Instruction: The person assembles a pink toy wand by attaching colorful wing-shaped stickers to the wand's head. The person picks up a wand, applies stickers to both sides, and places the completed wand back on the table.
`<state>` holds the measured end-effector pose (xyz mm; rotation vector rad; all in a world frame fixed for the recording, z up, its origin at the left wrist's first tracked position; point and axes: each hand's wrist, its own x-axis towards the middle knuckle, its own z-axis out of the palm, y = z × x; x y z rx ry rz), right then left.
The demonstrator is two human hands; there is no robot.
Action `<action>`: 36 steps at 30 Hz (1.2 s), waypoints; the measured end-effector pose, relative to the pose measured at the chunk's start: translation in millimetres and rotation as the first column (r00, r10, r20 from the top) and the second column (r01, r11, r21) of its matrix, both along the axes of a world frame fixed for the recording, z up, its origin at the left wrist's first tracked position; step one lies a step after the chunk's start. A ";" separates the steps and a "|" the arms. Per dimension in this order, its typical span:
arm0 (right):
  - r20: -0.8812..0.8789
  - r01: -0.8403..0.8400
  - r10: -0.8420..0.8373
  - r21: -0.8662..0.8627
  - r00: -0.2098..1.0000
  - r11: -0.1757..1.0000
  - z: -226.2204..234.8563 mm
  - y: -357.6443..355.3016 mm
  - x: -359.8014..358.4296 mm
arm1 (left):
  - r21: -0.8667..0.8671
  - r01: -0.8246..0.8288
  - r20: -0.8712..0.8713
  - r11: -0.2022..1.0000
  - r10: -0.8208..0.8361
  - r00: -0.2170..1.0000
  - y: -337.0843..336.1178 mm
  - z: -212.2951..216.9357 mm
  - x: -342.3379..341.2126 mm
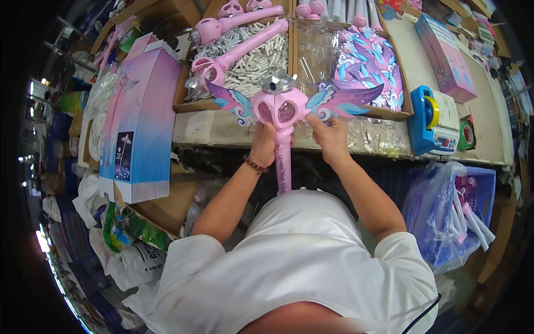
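Note:
A pink toy wand (283, 150) stands upright in front of my body, its handle's lower end against my shirt. Its round head carries a silver crown and a purple and blue wing on each side. My left hand (263, 143) is closed round the upper handle, thumb just under the head. With its fingers pinched, my right hand (329, 135) holds the base of the right wing (347, 100), close to the head. Past the wand, loose wing pieces (370, 67) fill the right part of a cardboard tray (409, 106).
More pink wands (245, 47) lie over white sticks in the tray's left part. Flat pink-blue boxes (139, 122) stand stacked at left. On the table at right are a blue tape dispenser (421, 125) and a box (445, 61). A blue crate (478, 195) stands below, right.

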<state>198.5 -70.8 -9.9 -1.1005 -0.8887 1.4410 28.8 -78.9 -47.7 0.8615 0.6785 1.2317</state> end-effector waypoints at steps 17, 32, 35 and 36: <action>0.468 -0.456 0.361 0.104 0.806 0.884 -38.2 -41.2 -2.5 | 0.030 -0.167 0.024 0.985 0.166 0.986 21.1 21.1 -0.4; 0.584 -0.434 0.273 0.152 0.765 0.888 -35.1 -29.4 -11.9 | 0.132 -0.369 -0.212 0.920 0.389 0.896 9.0 14.2 13.8; 0.401 -0.455 0.364 0.159 0.841 0.876 -27.3 -23.0 -9.6 | 0.024 -0.239 0.098 0.971 0.235 0.967 9.7 22.3 9.6; 0.277 -0.455 0.395 0.200 0.876 0.868 -25.3 -20.1 -6.7 | -0.013 -0.146 0.269 0.989 0.144 0.952 9.7 27.8 5.3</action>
